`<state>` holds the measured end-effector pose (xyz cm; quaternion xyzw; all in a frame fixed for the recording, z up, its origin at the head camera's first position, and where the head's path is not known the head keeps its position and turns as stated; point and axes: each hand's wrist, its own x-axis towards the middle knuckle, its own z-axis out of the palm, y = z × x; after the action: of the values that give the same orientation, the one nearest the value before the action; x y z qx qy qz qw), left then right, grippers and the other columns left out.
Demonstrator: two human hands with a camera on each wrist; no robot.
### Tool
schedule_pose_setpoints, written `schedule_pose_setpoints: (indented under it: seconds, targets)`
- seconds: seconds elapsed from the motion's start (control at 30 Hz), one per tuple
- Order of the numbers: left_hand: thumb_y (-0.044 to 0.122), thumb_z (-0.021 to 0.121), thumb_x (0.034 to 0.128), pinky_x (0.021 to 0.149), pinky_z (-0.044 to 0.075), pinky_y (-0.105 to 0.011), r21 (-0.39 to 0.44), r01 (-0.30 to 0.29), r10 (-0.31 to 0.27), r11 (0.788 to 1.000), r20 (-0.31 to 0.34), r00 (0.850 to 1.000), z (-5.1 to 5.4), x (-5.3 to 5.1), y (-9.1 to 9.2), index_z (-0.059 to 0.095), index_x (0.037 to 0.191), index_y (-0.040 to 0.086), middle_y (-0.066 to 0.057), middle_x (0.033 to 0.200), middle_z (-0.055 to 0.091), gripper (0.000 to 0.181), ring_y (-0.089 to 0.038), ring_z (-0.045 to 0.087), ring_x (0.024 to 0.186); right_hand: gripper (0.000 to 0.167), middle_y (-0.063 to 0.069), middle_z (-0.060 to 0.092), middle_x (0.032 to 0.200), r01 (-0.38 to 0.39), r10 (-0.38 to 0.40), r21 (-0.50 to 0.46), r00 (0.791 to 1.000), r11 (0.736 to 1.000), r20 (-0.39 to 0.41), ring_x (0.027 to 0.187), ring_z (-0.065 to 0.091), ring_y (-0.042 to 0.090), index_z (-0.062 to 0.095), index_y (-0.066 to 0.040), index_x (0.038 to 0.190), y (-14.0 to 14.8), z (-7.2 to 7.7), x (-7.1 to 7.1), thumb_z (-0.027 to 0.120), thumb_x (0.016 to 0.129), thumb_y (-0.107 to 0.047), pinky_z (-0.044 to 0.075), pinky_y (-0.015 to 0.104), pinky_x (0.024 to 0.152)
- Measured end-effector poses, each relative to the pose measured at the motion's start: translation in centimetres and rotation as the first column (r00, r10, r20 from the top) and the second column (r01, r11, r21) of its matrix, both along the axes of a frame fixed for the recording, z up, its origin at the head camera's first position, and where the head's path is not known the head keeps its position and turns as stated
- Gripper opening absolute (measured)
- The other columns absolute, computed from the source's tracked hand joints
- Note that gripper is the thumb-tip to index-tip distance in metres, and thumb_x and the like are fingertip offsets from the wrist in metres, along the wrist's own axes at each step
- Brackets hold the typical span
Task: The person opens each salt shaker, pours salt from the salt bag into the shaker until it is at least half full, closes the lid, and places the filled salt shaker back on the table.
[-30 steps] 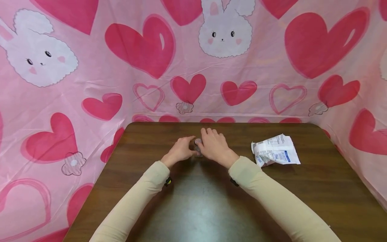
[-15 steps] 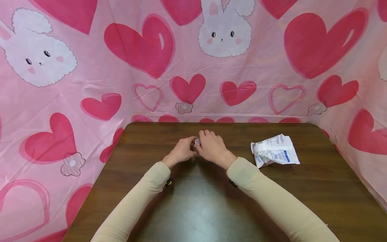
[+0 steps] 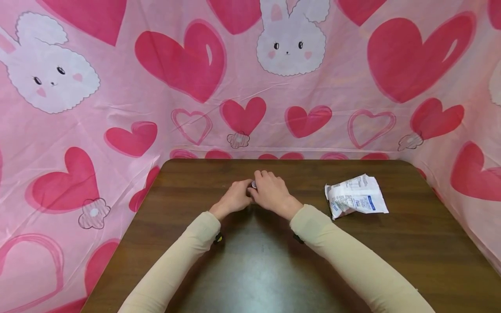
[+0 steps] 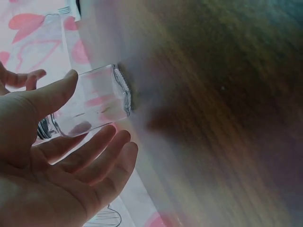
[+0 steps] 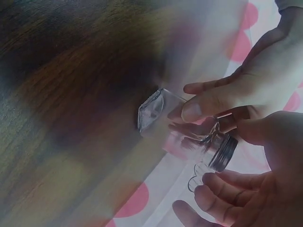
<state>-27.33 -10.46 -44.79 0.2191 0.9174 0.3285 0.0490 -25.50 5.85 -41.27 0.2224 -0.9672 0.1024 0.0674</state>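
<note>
A small clear jar [image 4: 97, 101] with a silvery screw lid [image 5: 224, 152] stands on the table between both hands. In the head view only its top shows. My left hand [image 3: 236, 195] grips the jar's body, thumb on one side and fingers on the other. At the lid, my right hand [image 3: 271, 192] has its thumb and fingers curled around the rim, seen in the right wrist view. The jar's base touches or nearly touches the wood in both wrist views. Its walls are see-through and I make out no contents.
A crumpled white packet [image 3: 356, 195] with printed text lies to the right of the hands on the dark wooden table [image 3: 250, 269]. Behind and beside the table hangs a pink cloth [image 3: 274, 91] with hearts and rabbits.
Both hands have closed in around the jar, so less of it shows from above. The right hand has shifted slightly left and nearer. The packet has stayed in place.
</note>
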Motion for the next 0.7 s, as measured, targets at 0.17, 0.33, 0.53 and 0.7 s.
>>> schedule_pose_setpoints:
  seconds: [0.17,0.33,0.53,0.7]
  targets:
    - [0.006,0.083,0.0893,0.083,0.058,-0.040,-0.001,-0.006,0.006,1.000,-0.003,1.000,0.01,0.02,0.03,0.068,0.123,0.002,-0.008,0.101,0.069,0.037,-0.024,0.063,0.086,0.039,0.014,0.064,0.103,0.003,-0.003,0.011,1.000,1.000,-0.009,0.095,0.065,0.033,0.061,-0.002,0.116,-0.17,-0.15,-0.07,0.067,0.103,-0.039,0.059,0.050,0.077]
    - [0.006,0.084,0.0887,0.084,0.057,-0.041,-0.011,-0.005,0.005,1.000,-0.021,1.000,-0.04,-0.06,0.06,0.068,0.122,0.002,-0.008,0.101,0.070,0.037,-0.024,0.062,0.086,0.038,0.015,0.064,0.102,0.004,-0.004,-0.010,1.000,1.000,-0.015,0.094,0.066,0.034,0.062,-0.001,0.114,-0.25,-0.29,-0.16,0.067,0.104,-0.037,0.059,0.050,0.077]
    - [0.009,0.085,0.0884,0.081,0.056,-0.039,-0.009,-0.001,0.001,1.000,-0.032,0.999,-0.13,-0.13,0.15,0.069,0.123,0.002,-0.006,0.100,0.070,0.038,-0.022,0.062,0.085,0.032,0.017,0.063,0.096,-0.018,0.014,-0.069,0.998,0.997,-0.057,0.089,0.067,0.036,0.062,0.002,0.106,-0.33,-0.53,-0.24,0.071,0.101,-0.029,0.060,0.051,0.073]
    - [0.009,0.085,0.0886,0.079,0.055,-0.038,-0.004,-0.006,0.006,1.000,-0.048,0.999,-0.27,-0.19,0.15,0.070,0.119,0.003,-0.005,0.096,0.069,0.034,-0.022,0.061,0.083,0.029,0.017,0.064,0.096,-0.038,0.033,-0.063,0.996,0.997,-0.085,0.088,0.067,0.035,0.063,0.001,0.106,-0.39,-0.58,-0.25,0.071,0.101,-0.026,0.060,0.050,0.071]
